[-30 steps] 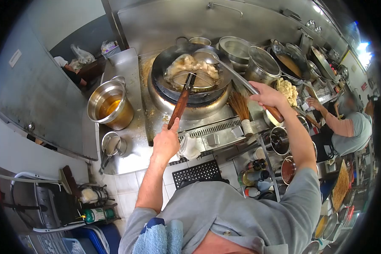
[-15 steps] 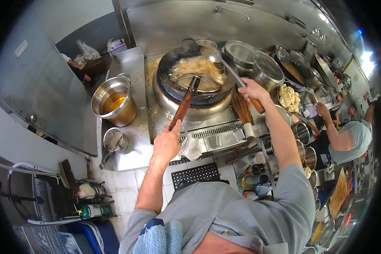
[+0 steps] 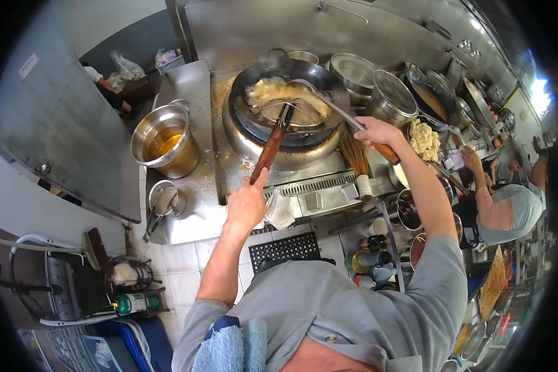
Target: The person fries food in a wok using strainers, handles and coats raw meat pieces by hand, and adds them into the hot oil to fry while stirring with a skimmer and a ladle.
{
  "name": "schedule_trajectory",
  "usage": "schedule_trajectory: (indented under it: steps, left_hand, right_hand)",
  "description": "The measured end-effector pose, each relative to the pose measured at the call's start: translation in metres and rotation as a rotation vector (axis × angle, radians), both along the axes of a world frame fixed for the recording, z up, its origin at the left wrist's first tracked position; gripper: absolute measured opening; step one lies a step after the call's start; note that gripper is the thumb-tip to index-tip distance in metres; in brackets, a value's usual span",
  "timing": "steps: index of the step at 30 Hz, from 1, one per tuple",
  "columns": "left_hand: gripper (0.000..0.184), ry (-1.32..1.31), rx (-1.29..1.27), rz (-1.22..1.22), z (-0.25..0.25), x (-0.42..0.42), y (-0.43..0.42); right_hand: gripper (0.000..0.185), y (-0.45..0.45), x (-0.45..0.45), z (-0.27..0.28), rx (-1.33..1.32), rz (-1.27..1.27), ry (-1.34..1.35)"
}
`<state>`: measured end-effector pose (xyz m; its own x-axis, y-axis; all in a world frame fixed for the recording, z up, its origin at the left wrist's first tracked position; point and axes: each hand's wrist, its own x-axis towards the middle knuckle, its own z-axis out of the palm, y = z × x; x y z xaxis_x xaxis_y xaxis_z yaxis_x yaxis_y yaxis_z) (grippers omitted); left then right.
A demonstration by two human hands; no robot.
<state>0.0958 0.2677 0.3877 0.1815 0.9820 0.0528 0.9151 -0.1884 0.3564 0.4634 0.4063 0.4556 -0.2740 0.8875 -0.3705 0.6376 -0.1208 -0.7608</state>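
My left hand (image 3: 247, 203) is closed around the wooden handle of a wire-mesh strainer (image 3: 270, 155), whose basket rests in the wok. My right hand (image 3: 378, 134) grips a long-handled ladle (image 3: 341, 113) near its wooden end. The ladle's bowl is down inside the wok, partly hidden among the food. Pale golden food (image 3: 271, 91) sits in bubbling liquid along the far and left side of the dark wok (image 3: 239, 99). The wok stands on a round metal burner ring (image 3: 304, 162).
A steel pot of amber liquid (image 3: 189, 155) and a small pot with utensils (image 3: 167, 198) stand left. Right are a bamboo brush (image 3: 355, 161), a lidded pot (image 3: 394, 96) and a heap of pale battered pieces (image 3: 423, 141). A co-worker (image 3: 511, 211) stands far right.
The ladle has dropped from above the wok's far right side into the food. The food has shifted left. The strainer stays in the wok, my left hand on its handle.
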Motion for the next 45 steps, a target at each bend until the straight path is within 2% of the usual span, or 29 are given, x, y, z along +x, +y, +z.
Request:
schedule_trajectory:
  steps: [3,4,7,8,11,12,16,19,22,25,26,29,32,39,41,45]
  left_hand:
    - [0.059,-0.001,0.009,-0.045,0.004,0.0,0.001]
    - [0.059,-0.008,0.017,-0.045,0.001,0.001,0.003]
    - [0.059,-0.022,0.037,-0.054,-0.004,0.005,0.009]
    - [0.059,-0.017,0.036,-0.055,-0.004,0.006,0.009]
    - [0.059,-0.015,0.023,-0.049,-0.001,0.005,0.007]
    - [0.059,-0.015,0.02,-0.05,-0.002,0.004,0.006]
    - [0.06,-0.011,0.041,-0.042,-0.002,0.003,0.005]
    - [0.061,-0.031,0.047,-0.047,0.0,0.001,0.003]
    - [0.062,-0.031,0.064,-0.048,-0.003,-0.001,0.002]
    - [0.063,-0.016,0.082,-0.045,-0.007,-0.004,0.001]
    - [0.063,-0.016,0.079,-0.042,-0.008,-0.004,0.001]
    - [0.063,-0.013,0.077,-0.03,-0.008,-0.005,-0.001]
    - [0.062,-0.007,0.088,-0.028,-0.005,-0.005,-0.001]
    - [0.06,-0.007,0.068,-0.038,-0.005,-0.009,0.0]
    - [0.059,-0.001,0.057,-0.046,-0.005,-0.01,0.001]
    - [0.058,-0.021,0.053,-0.069,-0.003,-0.014,0.004]
  right_hand:
    - [0.042,-0.039,-0.003,0.026,0.092,-0.022,-0.095]
    - [0.054,-0.049,-0.003,0.03,0.121,-0.029,-0.119]
    - [0.056,-0.071,-0.01,0.03,0.149,-0.061,-0.146]
    - [0.052,-0.07,-0.007,0.024,0.124,-0.011,-0.108]
    - [0.049,-0.066,-0.008,0.023,0.046,-0.091,0.044]
    - [0.058,-0.062,-0.006,0.016,0.051,-0.086,0.063]
    - [0.054,-0.045,-0.023,-0.004,0.231,-0.118,-0.059]
    - [0.054,-0.021,-0.025,-0.016,0.079,-0.083,-0.013]
    - [0.046,-0.009,-0.028,-0.017,0.038,-0.011,0.04]
    - [0.046,-0.02,-0.053,-0.017,0.222,-0.026,-0.219]
    - [0.045,-0.015,-0.052,-0.03,0.246,-0.035,-0.189]
    - [0.043,-0.005,-0.051,-0.026,0.092,0.005,-0.055]
    - [0.039,-0.001,-0.044,-0.023,0.154,-0.019,-0.065]
    - [0.056,-0.066,-0.022,0.031,0.18,-0.165,0.014]
    - [0.057,-0.085,-0.004,0.039,0.148,-0.117,-0.013]
    - [0.05,-0.095,0.011,0.023,0.067,-0.123,0.064]
